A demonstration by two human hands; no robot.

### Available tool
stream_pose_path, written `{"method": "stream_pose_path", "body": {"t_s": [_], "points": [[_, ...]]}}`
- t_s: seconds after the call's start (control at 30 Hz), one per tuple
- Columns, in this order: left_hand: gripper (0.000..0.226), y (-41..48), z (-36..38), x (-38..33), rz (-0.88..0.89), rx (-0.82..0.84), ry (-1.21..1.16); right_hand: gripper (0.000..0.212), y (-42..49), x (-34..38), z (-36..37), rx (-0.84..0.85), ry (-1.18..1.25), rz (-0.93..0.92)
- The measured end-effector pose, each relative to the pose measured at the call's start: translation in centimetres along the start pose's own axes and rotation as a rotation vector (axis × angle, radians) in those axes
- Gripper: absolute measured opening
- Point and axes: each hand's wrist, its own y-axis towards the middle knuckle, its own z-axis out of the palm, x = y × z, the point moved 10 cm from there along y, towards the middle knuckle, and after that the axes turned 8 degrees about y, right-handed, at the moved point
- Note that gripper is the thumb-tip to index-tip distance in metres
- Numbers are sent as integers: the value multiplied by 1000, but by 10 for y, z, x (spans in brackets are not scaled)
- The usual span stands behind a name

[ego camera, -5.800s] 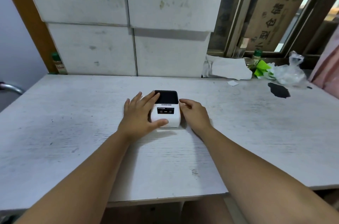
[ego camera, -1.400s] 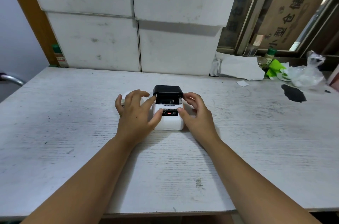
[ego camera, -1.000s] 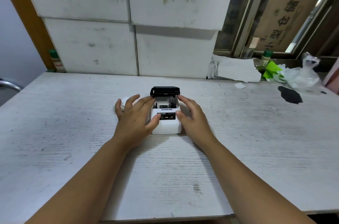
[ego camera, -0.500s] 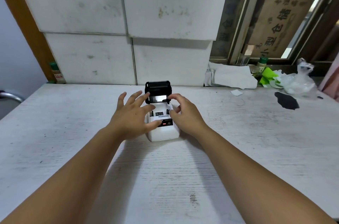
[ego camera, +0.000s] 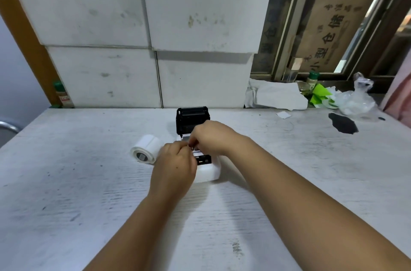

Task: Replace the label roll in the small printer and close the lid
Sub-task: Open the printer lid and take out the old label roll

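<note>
The small white printer (ego camera: 209, 173) stands mid-table with its black lid (ego camera: 192, 118) swung up and open. My left hand (ego camera: 175, 166) lies against the printer's left side, fingers curled at the front of the open compartment. From the right, my right hand (ego camera: 211, 137) dips its fingertips into that compartment; what they touch is hidden. The two hands' fingertips meet over the opening. A white label roll (ego camera: 146, 150) lies on its side on the table, just left of the printer and apart from both hands.
The white wooden table (ego camera: 89, 193) backs onto stacked white foam blocks (ego camera: 155, 26). At the back right lie crumpled paper (ego camera: 278, 95), a green-capped bottle (ego camera: 311, 80), a plastic bag (ego camera: 355, 99) and a black stain (ego camera: 342, 125). Another bottle (ego camera: 62, 95) stands back left.
The lid has gone from closed to fully upright. My left hand slid off the label roll, which now shows. Both hands' fingertips moved over the open compartment.
</note>
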Motion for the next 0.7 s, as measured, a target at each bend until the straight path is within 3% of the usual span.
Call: {"method": "stream_pose_path", "body": {"t_s": [0.2,0.33,0.57,0.7], "points": [[33,-7,-7,-1,59,-42,-105,24,2,4,13,186,-36,50],[31,-8,-9,-3,66,-19,-176,21,3,3,16,224,-107,61],[30,-9,-10,-5,61,-33,-185,22,-10,1,12,250,122,79],[31,-10,-16,-4,31,-56,-211,11,-16,1,5,234,188,64]]}}
